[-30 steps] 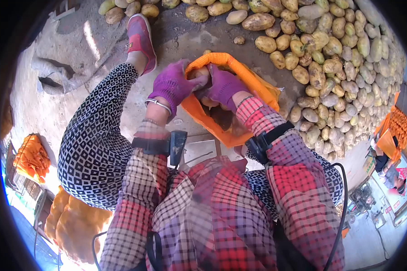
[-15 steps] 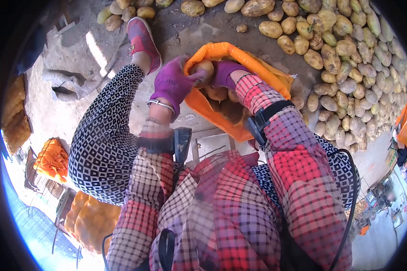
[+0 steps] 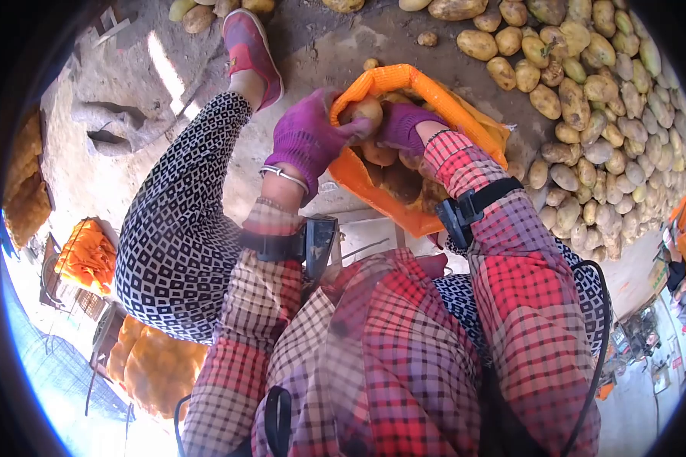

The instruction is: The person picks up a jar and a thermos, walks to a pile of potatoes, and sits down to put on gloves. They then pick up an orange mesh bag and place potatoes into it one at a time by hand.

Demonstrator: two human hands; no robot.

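Observation:
An orange mesh bag (image 3: 392,75) stands with its mouth open in front of me, with several potatoes (image 3: 400,181) inside. My left hand (image 3: 306,139), in a purple glove, is closed on a potato (image 3: 364,113) at the bag's left rim, its thumb stretched over the potato. Inside the mouth, just right of that potato, is my right hand (image 3: 406,127), also gloved in purple. Its fingers are bent down and partly hidden, so what they hold cannot be made out.
A large potato pile (image 3: 587,99) spreads over the ground at the right. Crumpled grey cloth (image 3: 122,126) lies at the left. Folded orange bags (image 3: 88,255) and a filled bag (image 3: 156,365) are at the lower left. A few potatoes (image 3: 198,19) lie near my shoe (image 3: 250,53).
Both hands, the bag and the held potato appear shifted slightly right in the view, as does the surrounding ground. My left hand remains on the potato.

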